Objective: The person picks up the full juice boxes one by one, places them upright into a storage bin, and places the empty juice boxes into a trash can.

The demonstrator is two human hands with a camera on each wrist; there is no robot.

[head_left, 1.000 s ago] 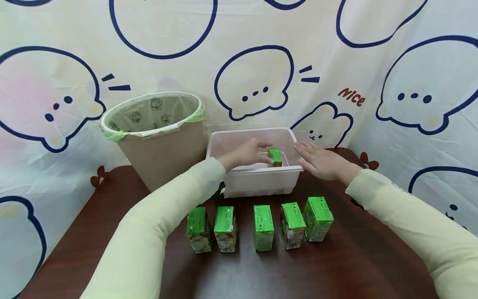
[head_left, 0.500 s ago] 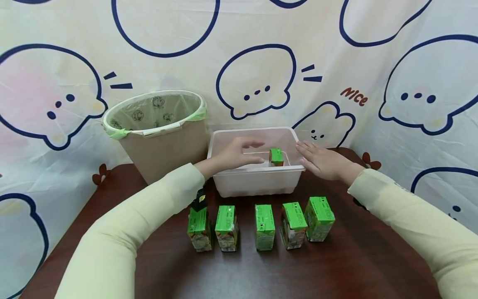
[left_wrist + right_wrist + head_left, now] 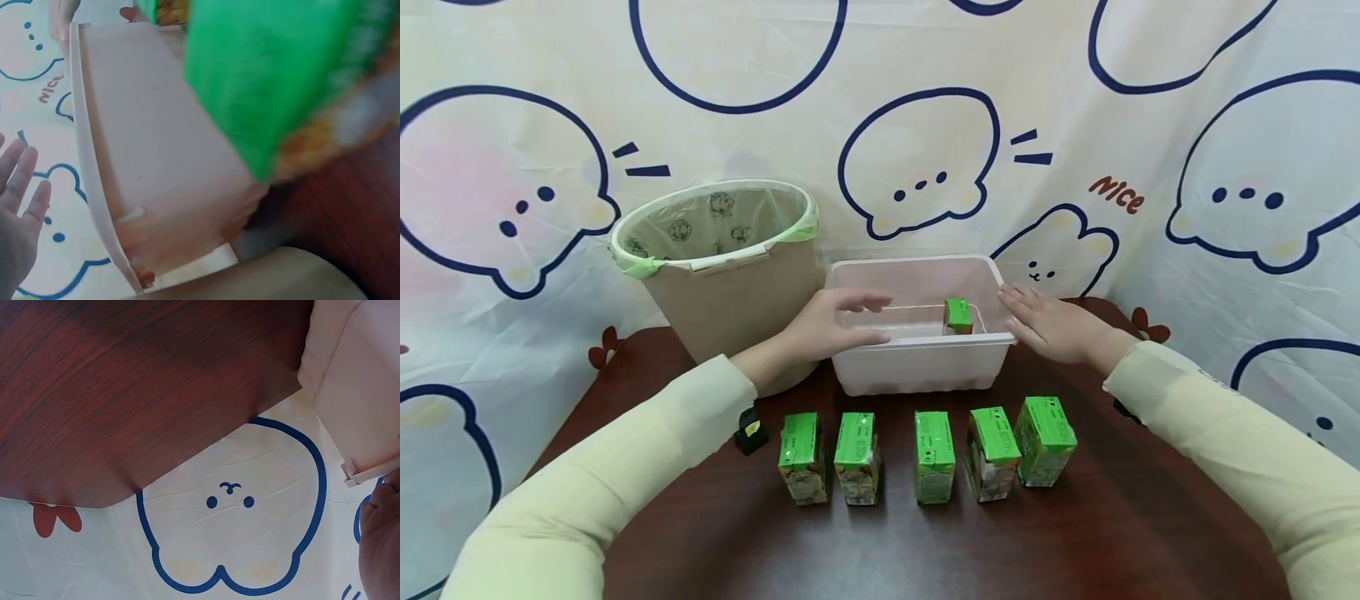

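Observation:
A pale pink plastic tub [image 3: 925,368] stands near the back of the table. Inside it, toward the right, sits one small green-topped drink carton [image 3: 958,317]. My left hand [image 3: 808,333] hovers at the tub's left front corner, thumb and fingers spread and holding nothing; the left wrist view shows its fingers [image 3: 22,181] apart too. Straight fingers of my right hand [image 3: 1060,332] rest at the tub's right rim. In front of the tub several similar cartons stand upright in a row, from the leftmost carton [image 3: 803,458] to the rightmost carton [image 3: 1045,440]. A green carton [image 3: 250,81] looms blurred in the left wrist view.
A tall beige bin [image 3: 737,300] with a patterned liner stands left of the tub, close to my left hand. The dark wooden table [image 3: 880,550] reaches back to a cartoon-printed curtain [image 3: 760,50].
My left hand has drawn away leftward from the carton inside the tub, its fingers spreading as the carton stays there. My right hand keeps its place at the rim.

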